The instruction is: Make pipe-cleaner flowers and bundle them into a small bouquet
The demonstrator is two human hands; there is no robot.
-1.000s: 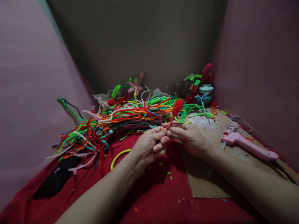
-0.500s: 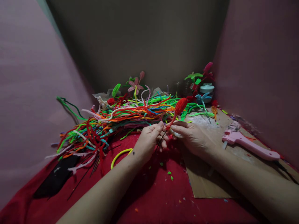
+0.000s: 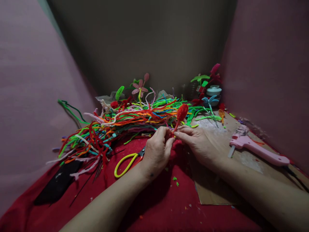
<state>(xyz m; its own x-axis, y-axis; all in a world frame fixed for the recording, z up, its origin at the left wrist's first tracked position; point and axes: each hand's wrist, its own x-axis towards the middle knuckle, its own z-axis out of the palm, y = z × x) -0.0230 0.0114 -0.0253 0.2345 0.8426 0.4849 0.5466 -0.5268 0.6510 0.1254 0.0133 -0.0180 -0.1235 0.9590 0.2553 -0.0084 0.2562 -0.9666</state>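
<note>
A red pipe-cleaner bud (image 3: 182,112) on a thin stem stands up between my two hands over the red cloth (image 3: 156,206). My left hand (image 3: 157,149) is closed, its fingertips pinching the stem just below the bud. My right hand (image 3: 196,141) meets it from the right, thumb and forefinger pinched on the same stem. Scissors with yellow handles (image 3: 126,162) lie on the cloth just left of my left wrist. A big heap of coloured pipe cleaners (image 3: 120,124) spreads behind and left of my hands.
A pink glue gun (image 3: 257,151) lies on a brown cardboard sheet (image 3: 217,190) at the right. Finished pipe-cleaner flowers (image 3: 140,87) and a small pale jar (image 3: 213,91) stand at the back. A black flat object (image 3: 59,182) lies at the left. Pink walls close in both sides.
My left hand has turned and shifted slightly right on the stem, uncovering the scissors' blades. The bud has tipped a little back toward upright.
</note>
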